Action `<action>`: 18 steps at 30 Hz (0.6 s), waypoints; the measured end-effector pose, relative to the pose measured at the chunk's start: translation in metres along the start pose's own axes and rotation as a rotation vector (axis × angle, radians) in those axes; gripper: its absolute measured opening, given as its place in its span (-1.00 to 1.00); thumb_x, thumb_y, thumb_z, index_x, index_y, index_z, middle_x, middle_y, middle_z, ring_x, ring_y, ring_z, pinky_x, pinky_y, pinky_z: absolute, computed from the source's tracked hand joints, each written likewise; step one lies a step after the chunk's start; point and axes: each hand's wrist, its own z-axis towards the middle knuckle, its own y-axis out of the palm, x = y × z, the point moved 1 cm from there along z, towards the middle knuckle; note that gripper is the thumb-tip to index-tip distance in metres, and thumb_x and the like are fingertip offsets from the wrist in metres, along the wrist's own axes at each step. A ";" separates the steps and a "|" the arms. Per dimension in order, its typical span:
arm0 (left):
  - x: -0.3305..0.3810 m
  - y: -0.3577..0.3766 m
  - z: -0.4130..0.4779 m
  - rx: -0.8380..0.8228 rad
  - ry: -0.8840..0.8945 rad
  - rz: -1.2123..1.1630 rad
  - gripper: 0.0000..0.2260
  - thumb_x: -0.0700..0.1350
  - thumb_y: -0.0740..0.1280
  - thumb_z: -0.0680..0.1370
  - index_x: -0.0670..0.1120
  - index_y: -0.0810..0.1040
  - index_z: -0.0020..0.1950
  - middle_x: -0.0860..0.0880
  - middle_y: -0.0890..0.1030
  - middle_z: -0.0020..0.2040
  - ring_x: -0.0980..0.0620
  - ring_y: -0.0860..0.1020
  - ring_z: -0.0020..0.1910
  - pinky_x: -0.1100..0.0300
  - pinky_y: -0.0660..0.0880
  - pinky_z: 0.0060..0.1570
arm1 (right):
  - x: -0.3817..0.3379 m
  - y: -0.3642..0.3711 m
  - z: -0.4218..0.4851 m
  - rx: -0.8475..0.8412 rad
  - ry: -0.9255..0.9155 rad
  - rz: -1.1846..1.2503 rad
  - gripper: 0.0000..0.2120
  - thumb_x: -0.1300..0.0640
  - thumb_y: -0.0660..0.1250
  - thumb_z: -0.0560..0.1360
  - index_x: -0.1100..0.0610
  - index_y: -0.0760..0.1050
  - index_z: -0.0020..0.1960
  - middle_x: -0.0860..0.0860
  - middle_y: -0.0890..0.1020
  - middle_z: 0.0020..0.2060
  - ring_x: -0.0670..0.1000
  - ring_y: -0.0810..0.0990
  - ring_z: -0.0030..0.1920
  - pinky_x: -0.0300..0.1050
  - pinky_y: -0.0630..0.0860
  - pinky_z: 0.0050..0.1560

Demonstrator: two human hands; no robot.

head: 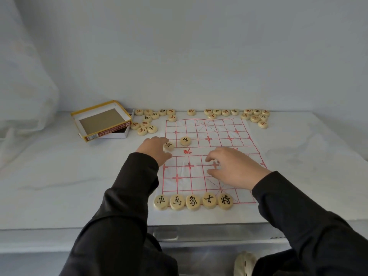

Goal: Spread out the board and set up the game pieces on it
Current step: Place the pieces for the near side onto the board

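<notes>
A white paper board (225, 134) with a red grid lies flat on the white table. Several round wooden pieces with black characters (192, 202) line its near edge. One black-marked piece (185, 141) stands alone on the left half of the board. My left hand (156, 149) holds another wooden piece (168, 146) at the board's left edge. My right hand (231, 166) hovers over the board's middle with fingers loosely curled and nothing in it. Loose pieces lie beyond the far edge, in a cluster at the far left (147, 121) and another at the far right (253, 115).
An open yellow-edged cardboard box (101, 120) sits at the far left of the table. A white wall stands right behind the pieces. Sheer white fabric (23, 92) hangs at the left. The table's front edge (119, 229) runs below the board.
</notes>
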 end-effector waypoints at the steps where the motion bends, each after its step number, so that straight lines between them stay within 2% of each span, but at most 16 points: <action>1: -0.003 -0.002 0.002 -0.002 -0.010 -0.002 -0.54 -0.06 0.31 0.55 -0.06 0.32 0.42 -0.08 0.40 0.38 -0.07 0.38 0.33 0.12 0.32 0.28 | -0.002 -0.002 0.009 0.015 0.006 -0.015 -0.62 -0.01 0.25 0.55 0.02 0.39 0.35 -0.02 0.42 0.33 -0.02 0.42 0.29 -0.12 0.37 0.27; 5: -0.009 -0.004 0.009 -0.031 -0.020 -0.007 -0.54 -0.14 0.31 0.54 -0.08 0.31 0.42 -0.11 0.42 0.35 -0.08 0.38 0.32 0.12 0.31 0.29 | -0.012 -0.008 0.057 0.021 0.031 -0.042 -0.55 0.03 0.25 0.55 0.05 0.30 0.42 0.01 0.36 0.35 0.03 0.43 0.26 -0.12 0.39 0.22; 10: -0.015 0.004 0.020 -0.009 -0.020 -0.069 -0.45 -0.14 0.35 0.51 0.01 0.25 0.47 -0.07 0.36 0.41 -0.07 0.31 0.37 0.07 0.29 0.33 | -0.021 0.000 0.106 -0.024 0.083 -0.083 -0.54 0.11 0.25 0.55 0.07 0.27 0.43 0.08 0.31 0.35 0.09 0.48 0.17 -0.10 0.48 0.12; 12: -0.014 0.008 0.023 0.011 -0.021 -0.078 -0.48 -0.14 0.33 0.53 0.01 0.26 0.46 -0.05 0.36 0.41 -0.06 0.31 0.38 0.07 0.29 0.34 | -0.022 0.003 0.115 -0.018 0.104 -0.107 -0.59 0.11 0.23 0.55 0.09 0.33 0.39 0.09 0.36 0.31 0.10 0.49 0.16 -0.09 0.48 0.12; 15: -0.012 0.010 0.028 0.042 -0.026 -0.113 -0.51 -0.16 0.31 0.54 -0.01 0.29 0.45 -0.05 0.38 0.40 -0.06 0.32 0.37 0.07 0.30 0.34 | -0.024 0.008 0.124 0.001 0.139 -0.114 -0.70 0.03 0.25 0.53 0.12 0.48 0.22 0.07 0.55 0.12 0.08 0.55 0.04 -0.12 0.48 0.00; 18: -0.010 0.010 0.030 0.067 -0.019 -0.119 -0.52 -0.15 0.30 0.54 0.00 0.29 0.45 -0.05 0.38 0.40 -0.06 0.32 0.37 0.07 0.32 0.35 | -0.025 0.012 0.128 0.035 0.158 -0.107 -0.72 -0.01 0.29 0.51 0.11 0.52 0.13 0.05 0.60 -0.01 0.06 0.56 -0.03 -0.15 0.47 -0.07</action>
